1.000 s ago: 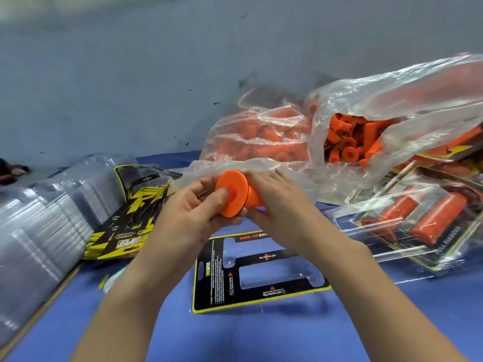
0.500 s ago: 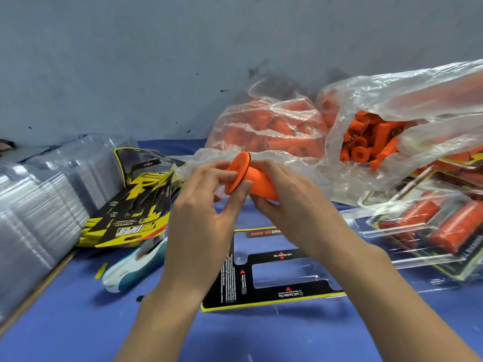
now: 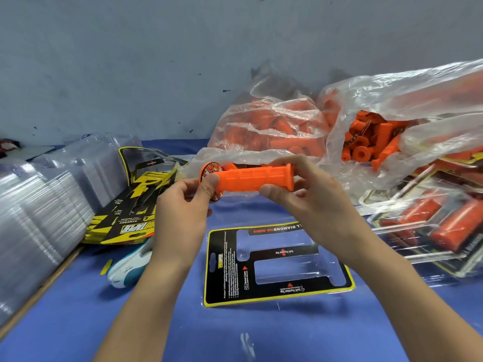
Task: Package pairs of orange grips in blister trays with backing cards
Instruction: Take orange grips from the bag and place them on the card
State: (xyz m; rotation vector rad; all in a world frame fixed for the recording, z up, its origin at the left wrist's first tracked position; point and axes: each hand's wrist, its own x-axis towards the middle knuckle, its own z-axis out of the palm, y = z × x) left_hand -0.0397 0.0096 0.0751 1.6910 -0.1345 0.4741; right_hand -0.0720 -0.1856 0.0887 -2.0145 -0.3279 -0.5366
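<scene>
An orange grip [image 3: 251, 177] lies crosswise in the air between both hands, its flanged end to the left. My left hand [image 3: 183, 205] pinches the flange end, and my right hand [image 3: 308, 194] holds the other end between thumb and fingers. Below them on the blue table sits a clear blister tray with a black and yellow backing card [image 3: 274, 265], its two cavities empty.
Clear bags of orange grips [image 3: 371, 134] lie behind the hands. Packed blister packs [image 3: 431, 226] are stacked at the right. A stack of clear trays [image 3: 39, 210] and a pile of backing cards [image 3: 130, 212] sit at the left, with a white and teal object [image 3: 128, 267] beside them.
The grip has turned from end-on toward me to lying sideways. Both hands have shifted along it, and the view has tilted down a little.
</scene>
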